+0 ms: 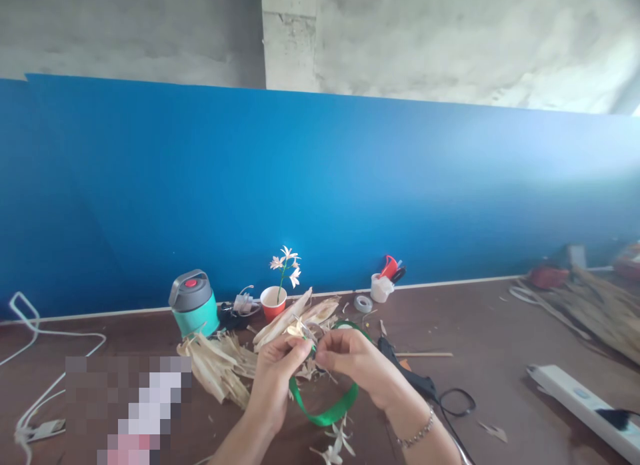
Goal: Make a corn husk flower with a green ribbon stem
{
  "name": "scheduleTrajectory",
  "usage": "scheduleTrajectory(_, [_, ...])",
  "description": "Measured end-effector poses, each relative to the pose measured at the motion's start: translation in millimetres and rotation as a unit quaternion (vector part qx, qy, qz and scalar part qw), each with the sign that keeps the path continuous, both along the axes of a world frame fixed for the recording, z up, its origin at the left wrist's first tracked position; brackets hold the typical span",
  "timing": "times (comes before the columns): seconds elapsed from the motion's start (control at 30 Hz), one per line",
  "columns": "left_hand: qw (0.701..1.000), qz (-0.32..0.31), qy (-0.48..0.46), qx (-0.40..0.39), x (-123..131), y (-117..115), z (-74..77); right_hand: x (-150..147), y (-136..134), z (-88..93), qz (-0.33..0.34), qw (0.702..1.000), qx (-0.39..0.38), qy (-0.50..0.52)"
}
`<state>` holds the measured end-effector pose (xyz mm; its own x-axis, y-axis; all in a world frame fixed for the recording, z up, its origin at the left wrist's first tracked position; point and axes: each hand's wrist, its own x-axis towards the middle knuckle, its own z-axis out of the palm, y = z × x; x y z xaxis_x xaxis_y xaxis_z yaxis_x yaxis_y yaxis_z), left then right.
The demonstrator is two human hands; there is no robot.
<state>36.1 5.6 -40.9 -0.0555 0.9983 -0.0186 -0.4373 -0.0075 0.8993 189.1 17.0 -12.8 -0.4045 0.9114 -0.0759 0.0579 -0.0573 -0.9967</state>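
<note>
My left hand [274, 370] is closed in a pinch on a small cream-coloured flower [296, 328], its petals showing above the thumb. Close beside it, my right hand [350, 360] pinches the green tape [327, 415]. The tape hangs below both hands in a wide loop, and its upper part runs behind my right hand. What lies exactly between the fingertips is partly hidden. Dry pale husks [217, 368] spread on the table behind and left of my hands. Loose white flowers [340, 442] lie beneath the loop of tape.
A cup with a flower stem [273, 304] stands by the blue partition [310, 185], near a turquoise flask [195, 308]. Right of my hands are a black glue gun [420, 380], a thin stick [425, 354] and a white power strip [583, 405]. A tool cup [382, 289] stands behind.
</note>
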Motion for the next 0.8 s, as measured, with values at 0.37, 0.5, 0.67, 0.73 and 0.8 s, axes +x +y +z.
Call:
scheduleTrajectory(0.37, [0.997, -0.016, -0.065, -0.022, 2.7, -5.7, 7.9, -15.9, -7.9, -4.1, -0.135, 0.974, 0.170, -0.063])
scheduleTrajectory(0.5, [0.999, 0.009, -0.040, 0.008, 4.1, -3.6, 7.6, -20.0, -11.4, -7.9, -0.186, 0.922, 0.315, -0.125])
scheduleTrajectory(0.67, [0.999, 0.016, -0.039, -0.002, 5.2, -4.0, 4.9, -25.7, -11.9, -16.7, -0.221, 0.832, 0.471, -0.191])
scheduleTrajectory(0.73, [0.999, 0.017, -0.034, -0.017, 5.7, -5.7, 5.9, -27.1, -11.3, -20.5, -0.230, 0.800, 0.508, -0.221])
scheduleTrajectory(0.8, [0.999, 0.016, -0.033, -0.030, 6.3, -7.1, 7.4, -28.1, -10.7, -24.3, -0.234, 0.775, 0.533, -0.247])
